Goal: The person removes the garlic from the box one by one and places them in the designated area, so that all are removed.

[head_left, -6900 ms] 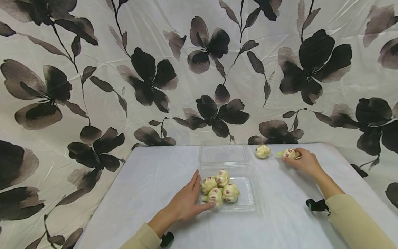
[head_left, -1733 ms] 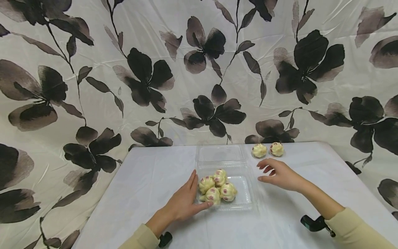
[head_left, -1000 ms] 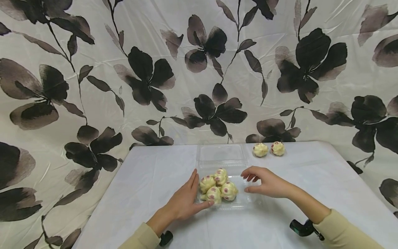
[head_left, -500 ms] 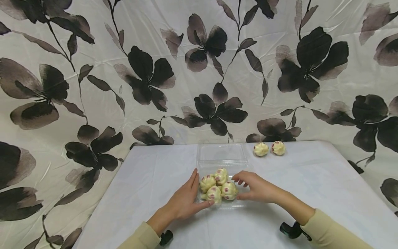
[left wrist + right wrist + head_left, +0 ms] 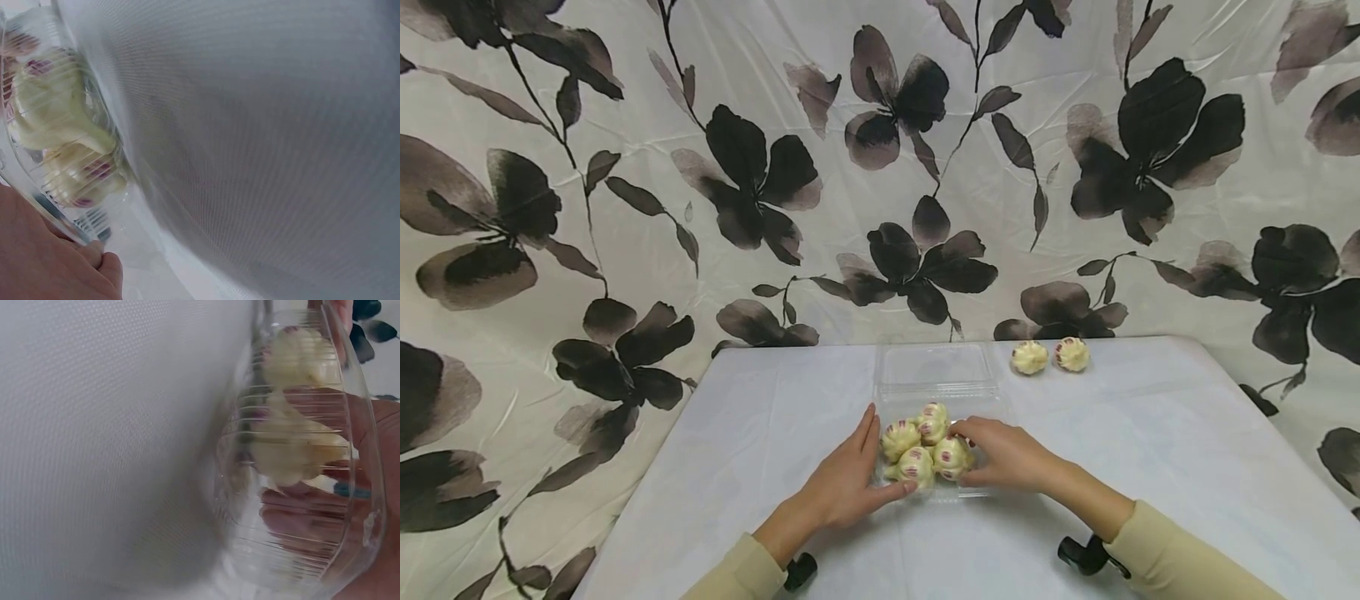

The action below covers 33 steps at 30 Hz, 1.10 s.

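Observed: a clear plastic clamshell container (image 5: 992, 467) stands open on the tabletop (image 5: 760, 433), its lid (image 5: 936, 367) laid back flat on the side away from the person. Four garlic bulbs (image 5: 925, 450) are bunched in the left half of the tray. Two further garlic bulbs (image 5: 1051, 356) sit side by side on the tabletop, well apart from the container, beyond and to the right of the right hand's grip.

Right hand (image 5: 1003, 454): reaches into the tray, fingers curled over the near right bulb (image 5: 951, 457) of the bunch. The grip appears closed round that bulb, thumb low on the near side; through the tray wall the right wrist view shows fingers (image 5: 300, 519) lying against a bulb (image 5: 294, 453). The bulb rests in the tray; no lift is evident.

Left hand (image 5: 846, 483): lies flat with straight fingers against the tray's left edge, thumb at the near corner. It grips nothing; it braces the container. The left wrist view shows the tray wall (image 5: 62, 212) just beside the palm.

Assessment: the work in hand reads as moving bulbs one at a time between tray and tabletop. Two stand outside, four inside, one of those under grip. On that count, roughly a third is done; four bulbs remain, and the lid stays open.
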Motion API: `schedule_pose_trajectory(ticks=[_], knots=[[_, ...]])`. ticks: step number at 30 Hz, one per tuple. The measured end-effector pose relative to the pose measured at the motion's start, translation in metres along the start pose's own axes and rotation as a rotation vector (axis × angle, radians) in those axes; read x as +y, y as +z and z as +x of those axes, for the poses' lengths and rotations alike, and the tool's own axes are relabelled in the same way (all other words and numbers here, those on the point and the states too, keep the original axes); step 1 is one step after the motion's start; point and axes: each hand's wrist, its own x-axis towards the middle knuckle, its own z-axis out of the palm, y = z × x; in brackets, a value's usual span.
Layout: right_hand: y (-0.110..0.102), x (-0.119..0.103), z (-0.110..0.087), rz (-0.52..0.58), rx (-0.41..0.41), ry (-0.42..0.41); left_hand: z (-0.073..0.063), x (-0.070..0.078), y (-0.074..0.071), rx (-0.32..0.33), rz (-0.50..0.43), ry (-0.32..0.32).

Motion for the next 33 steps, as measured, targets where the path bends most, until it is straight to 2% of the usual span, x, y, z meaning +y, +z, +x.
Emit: schedule_pose_trajectory(ticks=[16, 28, 33], knots=[[0.0030, 0.0003, 0.0043, -0.067, 0.011, -0.044, 0.0009, -0.0005, -0.0002, 0.020, 0.005, 0.025], [-0.0003, 0.0044, 0.0065, -0.038, -0.028, -0.109, 0.0001, -0.0005, 0.0003, 0.011, 0.003, 0.015], [0.0002, 0.0058, 0.0079, -0.058, -0.042, -0.124, 0.0007, -0.0008, 0.0007, 0.010, 0.002, 0.012]])
